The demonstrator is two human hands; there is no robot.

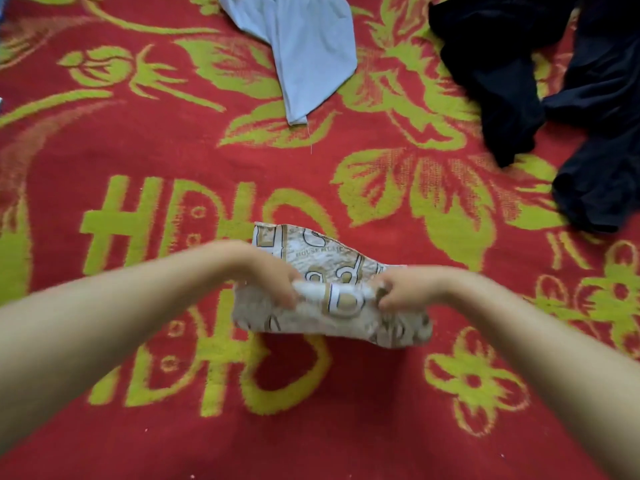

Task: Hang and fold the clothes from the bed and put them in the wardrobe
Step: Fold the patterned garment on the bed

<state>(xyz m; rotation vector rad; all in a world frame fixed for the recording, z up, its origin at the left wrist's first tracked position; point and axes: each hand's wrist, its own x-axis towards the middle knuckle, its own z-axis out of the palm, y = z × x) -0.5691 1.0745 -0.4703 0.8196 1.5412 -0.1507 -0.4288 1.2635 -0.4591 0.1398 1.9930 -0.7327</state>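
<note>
A small white garment with a gold-brown letter print lies partly folded on the bed in front of me. My left hand grips its bunched upper fold on the left side. My right hand pinches the same fold on the right side. Both hands are blurred. A pale blue garment lies spread at the top middle. A heap of dark navy clothes lies at the top right.
The bed is covered by a red blanket with yellow-green flowers and large letters. Open blanket lies to the left of the printed garment and between it and me.
</note>
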